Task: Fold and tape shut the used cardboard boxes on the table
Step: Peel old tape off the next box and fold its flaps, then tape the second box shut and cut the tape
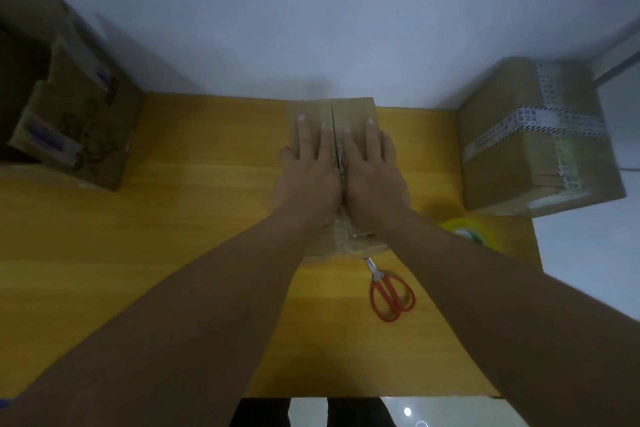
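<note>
A small brown cardboard box (353, 111) stands in the middle of the wooden table (194, 204), its two top flaps closed with a seam running away from me. My left hand (308, 166) lies flat on the left flap, fingers straight. My right hand (372, 166) presses flat on the right flap, beside the seam. Crumpled clear tape shows at the box's near end, partly hidden by my wrists. A roll of tape (471, 230) with a yellowish rim lies right of the box, partly behind my right forearm. Red-handled scissors (389, 291) lie just in front of the box.
An open cardboard box (79, 121) with raised flaps stands at the far left. A taped-shut cardboard box (540, 139) stands at the far right corner. A pale wall runs behind the table. The table's right edge is near the tape roll.
</note>
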